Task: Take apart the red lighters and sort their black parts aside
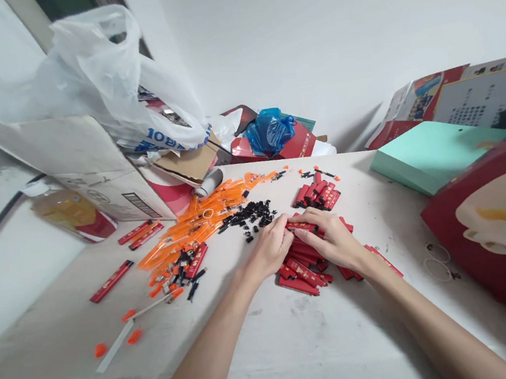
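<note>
Both hands meet over the pile of red sleeves (304,268) at the table's (278,345) middle; the left hand (269,249) and right hand (335,242) pinch one red sleeve (302,226) between their fingertips, just above the pile; black clips (252,214) lie just beyond it, orange strips (192,228) farther left, a green box (425,156) well right.

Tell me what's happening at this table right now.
A person is working with both bare hands at a white table. The left hand and right hand together grip one red strip over a heap of red strips. A second red bunch, small black parts and a spread of orange plastic pieces lie just beyond.
</note>
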A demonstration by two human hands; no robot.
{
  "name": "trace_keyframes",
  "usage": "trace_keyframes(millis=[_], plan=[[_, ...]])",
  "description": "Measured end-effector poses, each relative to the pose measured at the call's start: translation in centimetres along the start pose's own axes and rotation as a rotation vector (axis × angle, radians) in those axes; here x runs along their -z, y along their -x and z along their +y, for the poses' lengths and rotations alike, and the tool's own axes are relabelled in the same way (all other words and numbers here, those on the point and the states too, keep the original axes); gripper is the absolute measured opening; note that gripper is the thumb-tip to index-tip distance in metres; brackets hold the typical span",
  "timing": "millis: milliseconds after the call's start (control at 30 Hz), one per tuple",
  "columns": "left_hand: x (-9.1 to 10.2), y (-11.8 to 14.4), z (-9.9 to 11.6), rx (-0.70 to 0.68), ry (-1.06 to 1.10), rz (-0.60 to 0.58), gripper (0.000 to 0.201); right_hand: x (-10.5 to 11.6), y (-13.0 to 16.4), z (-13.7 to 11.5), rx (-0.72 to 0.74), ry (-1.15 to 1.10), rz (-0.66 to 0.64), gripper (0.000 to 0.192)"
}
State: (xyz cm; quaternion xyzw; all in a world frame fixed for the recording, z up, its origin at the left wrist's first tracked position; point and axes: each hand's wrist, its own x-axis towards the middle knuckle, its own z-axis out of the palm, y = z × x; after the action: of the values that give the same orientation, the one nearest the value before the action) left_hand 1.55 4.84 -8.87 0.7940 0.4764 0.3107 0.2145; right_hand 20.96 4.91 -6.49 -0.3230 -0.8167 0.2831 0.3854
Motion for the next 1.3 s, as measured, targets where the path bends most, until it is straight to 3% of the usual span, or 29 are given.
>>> trace_keyframes(millis=[567, 967, 1133, 1300], plan=[[0.8, 0.1, 0.2, -0.09, 0.033, 0.007, 0.024, 0.8, 0.0, -0.1, -0.099, -0.104, 0.048, 0.023], [0.7, 0.1, 0.8, -0.027, -0.022, -0.016, 0.022, 0.9, -0.2, -0.2, -0.247, -0.259, 0.058, 0.021], [0.4, 0.1, 2.0, 0.027, 0.144, 0.005, 0.028, 0.4, -0.2, -0.2, -0.231, -0.366, 0.067, 0.024], [-0.3, 0.4, 3.9, 0.165, 0.61, -0.02, 0.031, -0.7, 0.1, -0.5, -0.142, -0.257, 0.173, 0.027]])
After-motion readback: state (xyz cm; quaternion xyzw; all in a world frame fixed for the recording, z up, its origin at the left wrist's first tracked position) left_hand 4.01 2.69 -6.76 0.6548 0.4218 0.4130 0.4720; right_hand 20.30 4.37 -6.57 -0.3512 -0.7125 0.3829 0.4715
